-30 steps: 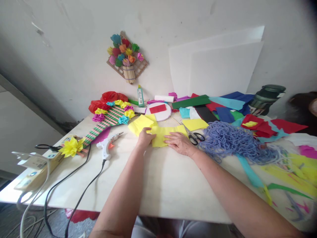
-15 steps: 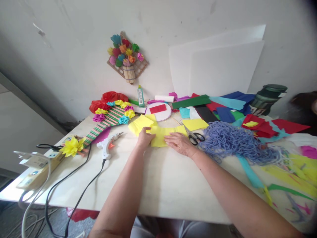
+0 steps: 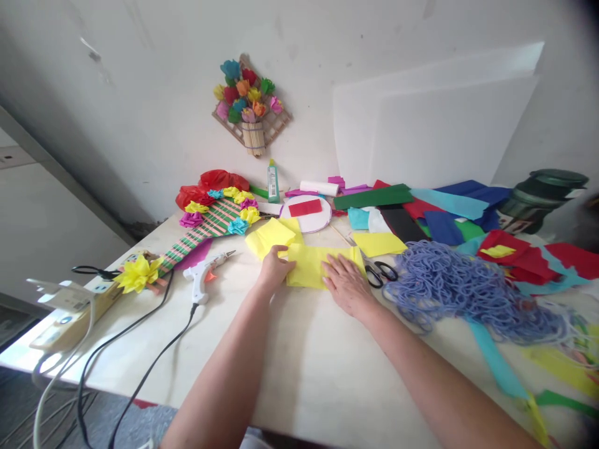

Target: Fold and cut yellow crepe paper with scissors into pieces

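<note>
A strip of yellow crepe paper (image 3: 306,265) lies flat on the table in front of me. My left hand (image 3: 276,267) grips its left end between thumb and fingers. With fingers stretched out, my right hand (image 3: 347,285) rests flat on the right part of the strip. More folded yellow paper (image 3: 270,236) lies just beyond my left hand. Close to the right hand are black-handled scissors (image 3: 381,273), their blades partly covered, and a yellow paper piece (image 3: 379,244). A white oval card (image 3: 306,221) with a red paper piece (image 3: 306,207) on it sits farther back.
At left are a white glue gun (image 3: 201,277) with its cord, a power strip (image 3: 77,318) and a flower-trimmed green craft (image 3: 206,231). Tangled blue-purple yarn (image 3: 458,290), coloured paper and a dark green jar (image 3: 540,199) occupy the right. A glue bottle (image 3: 272,181) stands near the wall.
My right hand has flattened, its fingers spreading over the yellow strip. The left hand keeps its hold on the left end. The whole view has shifted slightly.
</note>
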### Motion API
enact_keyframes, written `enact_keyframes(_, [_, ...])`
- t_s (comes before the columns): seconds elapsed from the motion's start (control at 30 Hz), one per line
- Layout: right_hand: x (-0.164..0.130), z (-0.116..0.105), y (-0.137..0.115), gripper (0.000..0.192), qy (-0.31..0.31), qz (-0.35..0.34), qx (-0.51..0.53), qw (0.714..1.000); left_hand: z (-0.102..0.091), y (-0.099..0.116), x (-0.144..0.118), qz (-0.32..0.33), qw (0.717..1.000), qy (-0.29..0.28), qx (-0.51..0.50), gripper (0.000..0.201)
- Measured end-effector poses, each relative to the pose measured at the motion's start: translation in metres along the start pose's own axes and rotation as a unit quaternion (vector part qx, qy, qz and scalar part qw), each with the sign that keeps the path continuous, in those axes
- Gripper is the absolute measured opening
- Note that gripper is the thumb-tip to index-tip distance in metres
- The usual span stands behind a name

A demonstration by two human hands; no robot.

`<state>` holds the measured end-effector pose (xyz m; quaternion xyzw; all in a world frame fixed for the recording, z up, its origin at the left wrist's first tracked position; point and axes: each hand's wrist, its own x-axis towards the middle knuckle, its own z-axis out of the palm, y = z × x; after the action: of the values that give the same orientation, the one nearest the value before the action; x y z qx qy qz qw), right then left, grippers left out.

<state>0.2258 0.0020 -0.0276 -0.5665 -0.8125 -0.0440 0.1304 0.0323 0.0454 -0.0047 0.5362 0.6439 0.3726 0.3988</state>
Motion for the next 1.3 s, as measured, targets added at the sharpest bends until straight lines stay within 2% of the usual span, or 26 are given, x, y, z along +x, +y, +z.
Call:
enact_keyframes(0.17, [-0.002, 0.001, -0.001, 0.044, 0.004, 0.000, -0.007, 1.000, -0.002, 0.011, -0.003, -0.025, 0.999, -0.015, 0.013, 0.046])
enact_keyframes(0.27, [-0.003, 0.001, -0.001, 0.044, -0.002, 0.000, -0.011, 1.000, -0.003, 0.013, -0.002, -0.006, 0.999, -0.001, 0.038, 0.045])
enact_keyframes(0.43, [-0.001, 0.001, -0.002, 0.045, -0.012, 0.007, -0.025, 1.000, -0.002, 0.008, -0.002, 0.010, 1.000, -0.003, 0.022, 0.047])
enact_keyframes(0.7, [-0.001, -0.004, -0.005, 0.045, -0.021, 0.008, -0.040, 0.999, -0.006, 0.006, -0.001, 0.005, 0.998, -0.053, -0.042, 0.048])
enact_keyframes(0.9, [-0.001, -0.009, -0.010, 0.046, -0.020, 0.021, -0.050, 0.998, -0.005, 0.000, 0.001, 0.023, 0.997, -0.054, -0.052, 0.050])
enact_keyframes(1.1, [-0.001, -0.012, -0.008, 0.047, -0.014, -0.001, -0.041, 0.999, -0.004, 0.002, -0.002, 0.048, 0.998, -0.037, -0.013, 0.050])
enact_keyframes(1.3, [-0.002, -0.009, -0.006, 0.048, -0.034, 0.015, -0.022, 0.999, -0.005, 0.006, -0.001, 0.000, 0.999, -0.045, -0.020, 0.049])
